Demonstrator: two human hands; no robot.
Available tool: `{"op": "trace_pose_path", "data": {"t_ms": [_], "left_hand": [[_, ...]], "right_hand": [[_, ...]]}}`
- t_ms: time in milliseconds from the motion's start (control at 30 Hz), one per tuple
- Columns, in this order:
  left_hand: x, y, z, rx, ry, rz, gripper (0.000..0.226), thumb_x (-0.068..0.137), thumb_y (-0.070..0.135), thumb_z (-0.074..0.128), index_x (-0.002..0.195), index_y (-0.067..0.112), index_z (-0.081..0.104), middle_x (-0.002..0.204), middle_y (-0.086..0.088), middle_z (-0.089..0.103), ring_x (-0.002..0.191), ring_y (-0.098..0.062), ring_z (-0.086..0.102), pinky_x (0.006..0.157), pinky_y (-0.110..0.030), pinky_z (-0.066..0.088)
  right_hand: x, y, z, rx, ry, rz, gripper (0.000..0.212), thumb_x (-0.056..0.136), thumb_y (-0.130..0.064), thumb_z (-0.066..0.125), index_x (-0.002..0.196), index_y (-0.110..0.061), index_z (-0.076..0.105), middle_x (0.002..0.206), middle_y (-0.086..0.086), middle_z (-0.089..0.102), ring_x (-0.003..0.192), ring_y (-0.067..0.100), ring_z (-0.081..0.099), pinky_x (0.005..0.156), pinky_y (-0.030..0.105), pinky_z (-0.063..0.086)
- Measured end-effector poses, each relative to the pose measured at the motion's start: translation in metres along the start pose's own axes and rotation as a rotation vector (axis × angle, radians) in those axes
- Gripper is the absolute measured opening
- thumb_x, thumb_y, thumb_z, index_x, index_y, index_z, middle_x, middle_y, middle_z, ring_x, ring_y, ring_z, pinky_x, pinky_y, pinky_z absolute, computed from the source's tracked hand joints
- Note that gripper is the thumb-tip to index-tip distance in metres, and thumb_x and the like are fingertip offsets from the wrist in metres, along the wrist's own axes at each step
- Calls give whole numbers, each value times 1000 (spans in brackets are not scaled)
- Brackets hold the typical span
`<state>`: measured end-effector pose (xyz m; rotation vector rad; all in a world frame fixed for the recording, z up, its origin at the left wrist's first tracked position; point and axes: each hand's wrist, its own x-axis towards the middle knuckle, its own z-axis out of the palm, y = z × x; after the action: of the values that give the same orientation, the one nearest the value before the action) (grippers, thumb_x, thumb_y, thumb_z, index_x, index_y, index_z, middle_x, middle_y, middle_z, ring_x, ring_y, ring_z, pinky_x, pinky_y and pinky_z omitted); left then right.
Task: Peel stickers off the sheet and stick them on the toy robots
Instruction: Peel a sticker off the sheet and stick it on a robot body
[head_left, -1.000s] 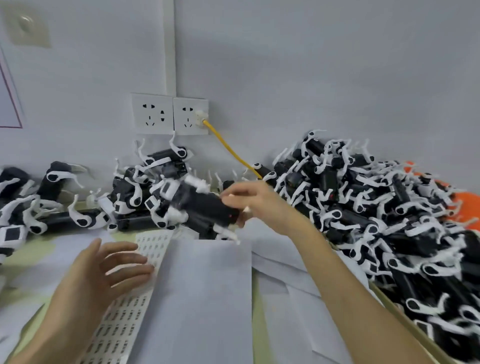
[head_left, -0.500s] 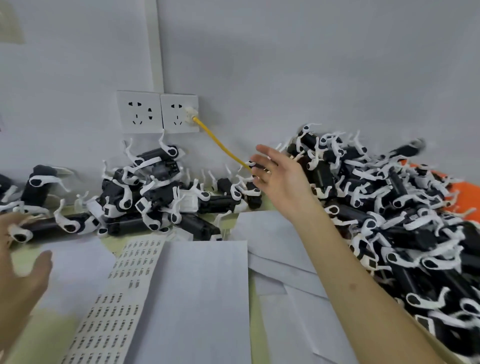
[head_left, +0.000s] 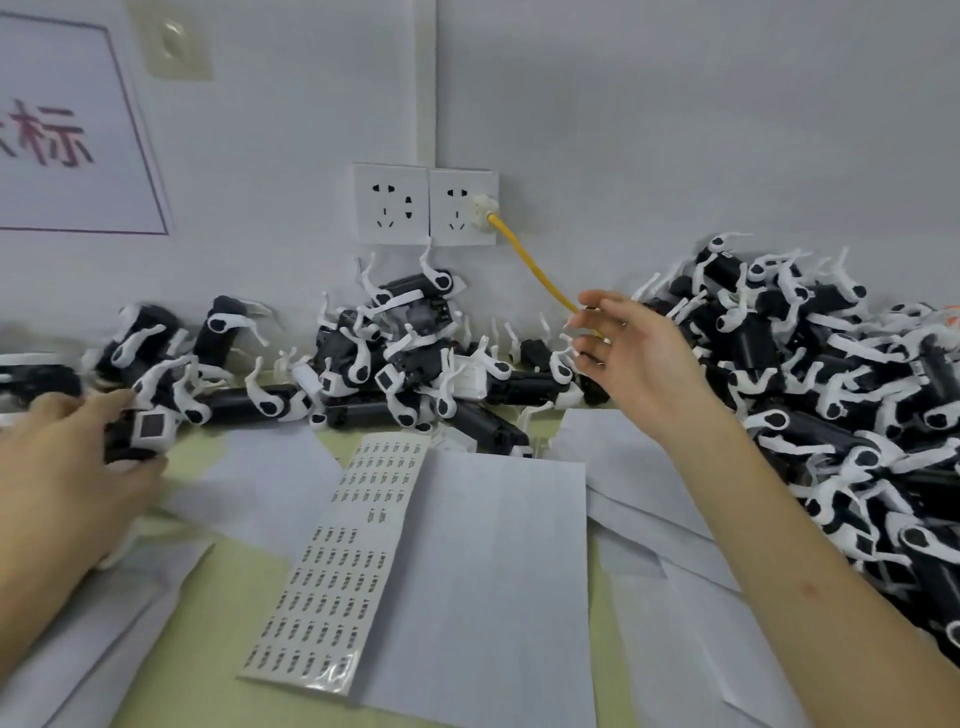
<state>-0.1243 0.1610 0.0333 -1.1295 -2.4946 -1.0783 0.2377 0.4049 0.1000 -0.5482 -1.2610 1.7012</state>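
The sticker sheet (head_left: 337, 571), with rows of small black labels, lies on the table in front of me, partly under a white paper sheet (head_left: 493, 571). My left hand (head_left: 62, 473) is at the far left, with fingers and thumb curled round a black-and-white toy robot (head_left: 148, 431) at the edge of the left heap; the view there is blurred. My right hand (head_left: 628, 358) hovers with loosely spread fingers and holds nothing, between the middle pile of toy robots (head_left: 410, 364) and the big right pile (head_left: 841, 395).
More white paper sheets (head_left: 665, 597) cover the yellow-green table (head_left: 208, 623). A yellow cable (head_left: 530, 260) runs from the wall sockets (head_left: 426, 205) down behind my right hand. A sign (head_left: 67, 135) hangs on the wall at the left.
My right hand let go of a toy robot at the middle pile and lifted away with fingers spread. My left hand left the sticker sheet, swung left and took hold of a robot.
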Motion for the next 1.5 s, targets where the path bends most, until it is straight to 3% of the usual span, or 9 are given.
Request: {"op": "trace_pose_path", "data": {"t_ms": [100, 300, 533, 733, 967, 1167, 1233, 1400, 1500], "left_hand": [[-1, 9, -15, 179, -7, 1, 57, 82, 20, 79, 136, 19, 63, 119, -17, 60, 104, -46, 60, 85, -56, 54], [-9, 39, -27, 41, 130, 130, 46, 88, 29, 75, 132, 22, 66, 117, -6, 72, 101, -34, 67, 76, -43, 51], [-6, 79, -40, -561, 147, 69, 30, 92, 32, 74, 121, 38, 65, 109, 17, 71, 83, 3, 70, 72, -18, 53], [6, 121, -34, -901, -124, -117, 28, 95, 28, 73, 122, 24, 69, 100, 5, 76, 80, -9, 72, 83, -29, 51], [-6, 140, -18, -1118, -437, -183, 32, 96, 25, 70, 126, 13, 67, 104, -4, 67, 78, -28, 52, 85, -26, 51], [-10, 142, -18, -1170, -587, -181, 32, 95, 26, 68, 121, 8, 64, 121, -25, 64, 89, -25, 72, 98, -34, 54], [-11, 142, -17, -1130, -570, -165, 25, 96, 29, 67, 117, 15, 67, 107, -8, 61, 79, -13, 60, 79, -24, 54], [-12, 139, -15, -1024, -507, 24, 35, 94, 35, 72, 127, 25, 65, 116, 2, 72, 107, -11, 64, 101, -34, 49], [-10, 136, -19, -1100, -570, 215, 58, 83, 32, 78, 136, 31, 57, 110, 6, 73, 101, -10, 68, 90, -22, 51]], "right_hand": [[2, 3, 1, -4, -14, 10, 24, 103, -15, 43, 97, -15, 66, 84, 3, 68, 67, 15, 58, 67, 28, 43], [4, 10, 4, -15, -36, 22, 27, 102, -16, 43, 93, -18, 69, 80, -1, 68, 66, 13, 59, 67, 26, 47], [1, 19, 20, -84, -54, 36, 26, 102, -17, 44, 93, -17, 69, 79, -1, 68, 66, 14, 61, 67, 26, 48], [-17, 27, 54, -448, -128, -143, 16, 98, -19, 60, 109, -21, 71, 100, 0, 74, 86, 17, 72, 74, 31, 52], [-35, 44, 77, -820, -335, -344, 78, 81, -50, 77, 149, -47, 39, 146, -27, 48, 139, -1, 44, 111, 33, 43], [-38, 44, 79, -679, -275, -471, 55, 87, -34, 77, 138, -31, 57, 126, -11, 66, 121, 18, 64, 98, 39, 56], [-39, 40, 78, -635, -274, -485, 53, 85, -35, 79, 134, -30, 61, 123, -9, 68, 119, 21, 65, 93, 37, 58], [-41, 24, 78, -566, -324, -473, 56, 80, -24, 83, 132, -27, 63, 127, -7, 69, 122, 20, 65, 92, 37, 59], [-40, 10, 82, -533, -422, -441, 57, 78, -19, 83, 131, -23, 62, 125, -4, 70, 120, 23, 67, 91, 35, 59]]}}
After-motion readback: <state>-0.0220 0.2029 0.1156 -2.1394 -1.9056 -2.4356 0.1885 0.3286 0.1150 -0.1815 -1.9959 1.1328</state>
